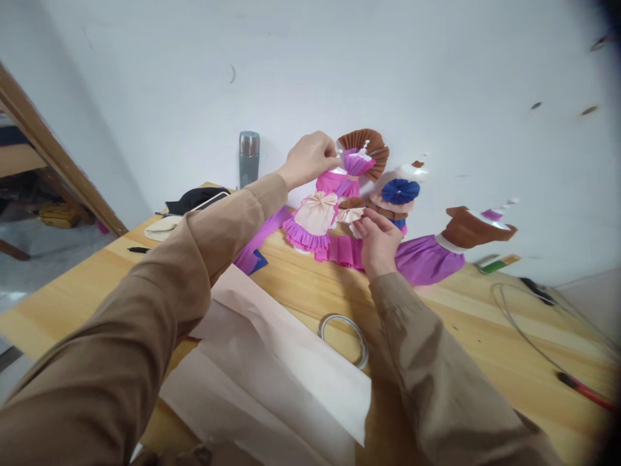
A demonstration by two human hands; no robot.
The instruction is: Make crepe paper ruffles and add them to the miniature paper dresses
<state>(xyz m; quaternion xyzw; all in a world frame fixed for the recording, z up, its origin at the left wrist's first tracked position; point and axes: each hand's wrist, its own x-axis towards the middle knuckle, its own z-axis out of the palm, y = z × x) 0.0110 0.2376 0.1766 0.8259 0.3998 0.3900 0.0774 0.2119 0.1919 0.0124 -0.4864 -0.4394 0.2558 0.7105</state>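
My left hand (308, 158) is raised at the back of the table, fingers pinched on the top of a pink and purple paper doll (348, 175) that has a brown fan behind it. My right hand (377, 241) is lower, fingers closed on a small peach and brown paper fan (350, 210) near a peach and purple pleated skirt (313, 223). A doll with a blue rosette (400, 191) stands just right of them. Both arms wear brown sleeves.
A purple skirted doll with a brown top (449, 246) lies at the right. Pale paper sheets (272, 369) and a wire coil (345, 336) lie on the wooden table (485, 336). A grey flask (248, 158), a black item (194, 197), loose wire (533, 336) and a red-handled tool (585, 389) are nearby.
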